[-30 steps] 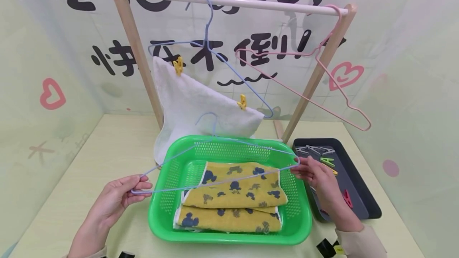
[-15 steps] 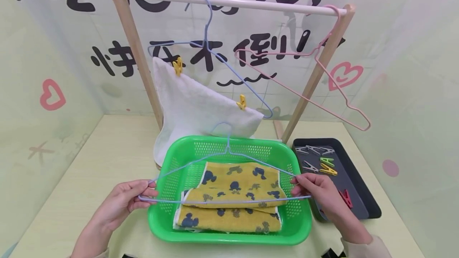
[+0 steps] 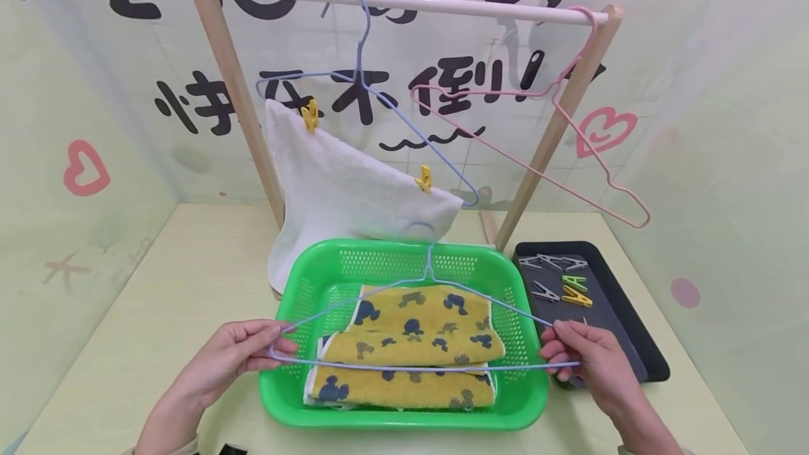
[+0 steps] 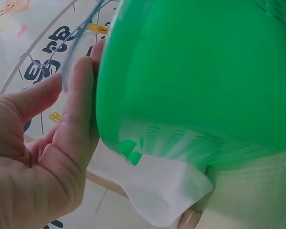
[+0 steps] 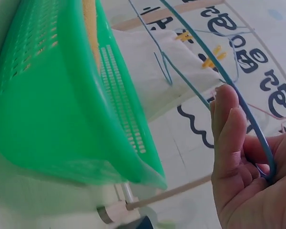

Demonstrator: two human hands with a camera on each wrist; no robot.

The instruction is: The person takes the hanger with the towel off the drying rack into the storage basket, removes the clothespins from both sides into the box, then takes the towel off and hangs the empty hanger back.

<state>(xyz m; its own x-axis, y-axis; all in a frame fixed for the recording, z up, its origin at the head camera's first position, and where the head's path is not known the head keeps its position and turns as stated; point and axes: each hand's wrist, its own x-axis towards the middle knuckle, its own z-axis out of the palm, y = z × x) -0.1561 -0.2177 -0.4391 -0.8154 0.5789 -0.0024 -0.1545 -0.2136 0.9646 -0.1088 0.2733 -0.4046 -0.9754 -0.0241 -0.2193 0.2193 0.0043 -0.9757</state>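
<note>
A light blue clothes hanger [image 3: 430,368] is stretched between both hands above the green basket [image 3: 404,418], its hook pointing away. My left hand [image 3: 221,357] pinches the left corner between thumb and fingers, beside the basket's left rim. At the opposite corner, my right hand [image 3: 594,364] grips the wire, and the right wrist view shows that end against the palm. Folded in the basket lies a yellow cloth [image 3: 411,328] with dark blue mouse-shaped prints, below the hanger. In the left wrist view the basket wall hides part of the fingers.
Behind stands a rack with a white rail [image 3: 404,0]. On it hang a blue hanger [image 3: 417,128] with a white towel [image 3: 354,181] held by two yellow clothespins, and a pink hanger [image 3: 531,167]. A dark tray [image 3: 632,328] with several clothespins sits at right.
Both hands have shifted right and nearer with the hanger. It has turned from slanted to nearly level, and its hook has moved right.
</note>
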